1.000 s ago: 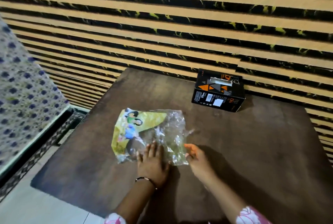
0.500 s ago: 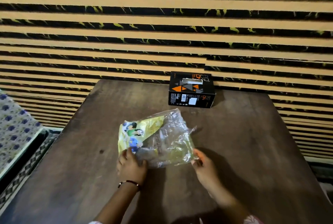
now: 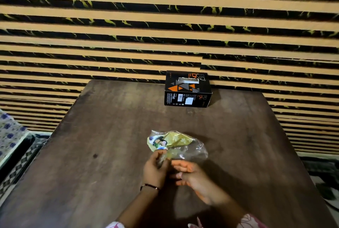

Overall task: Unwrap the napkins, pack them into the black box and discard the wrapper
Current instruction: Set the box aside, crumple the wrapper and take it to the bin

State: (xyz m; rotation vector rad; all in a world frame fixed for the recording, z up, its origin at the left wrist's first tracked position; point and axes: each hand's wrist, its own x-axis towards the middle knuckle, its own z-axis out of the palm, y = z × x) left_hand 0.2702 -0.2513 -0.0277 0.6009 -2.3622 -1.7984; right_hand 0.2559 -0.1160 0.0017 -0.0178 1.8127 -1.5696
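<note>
While left hand (image 3: 155, 170) grip bunches wrapper (image 3: 176, 145) mid-table (image 3: 110, 136), right hand (image 3: 190, 173) released; black box (image 3: 188, 90) far edge.

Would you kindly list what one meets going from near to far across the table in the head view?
Left hand gripping the wrapper → crumpled wrapper → bare stretch of table → black box at the far edge → striped wall.
</note>
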